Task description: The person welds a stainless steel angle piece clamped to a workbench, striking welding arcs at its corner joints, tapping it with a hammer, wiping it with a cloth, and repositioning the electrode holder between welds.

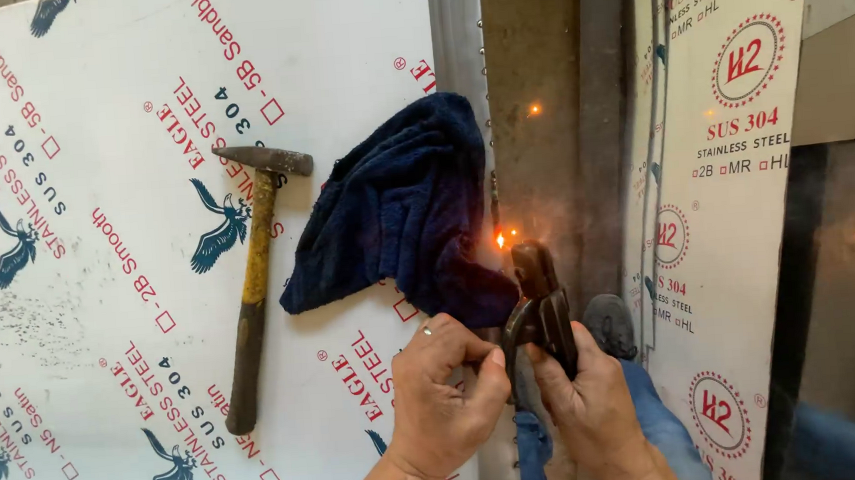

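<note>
Head view, looking down at a welding seam. A large steel sheet (138, 110) under white printed film fills the left half and serves as the work surface; a 2nd sheet (736, 198) with the same kind of film stands at the right, and a bare metal strip (535, 62) runs between them. The film is left on, presumably to shield the finish from sparks. A dark blue cloth (400, 207) lies crumpled on the left sheet with its edge at the seam (490, 145), close enough to grab or to cover the film beside the arc. A hammer (250, 282) with a yellowed, worn handle lies flat on the left sheet, just left of the cloth and apart from it, head away from the person, within easy reach. The right hand (589, 399) is wrapped tight round the electrode holder (541, 307), tip aimed at the seam, where an orange glow (500, 237) and 1 stray spark (535, 109) show. The left hand (448, 389), wearing 1 ring, is curled with fingertips pressed on the holder's near side, apparently to steady it. A shoe (609, 323) and a blue trouser leg (661, 424) show below.
</note>
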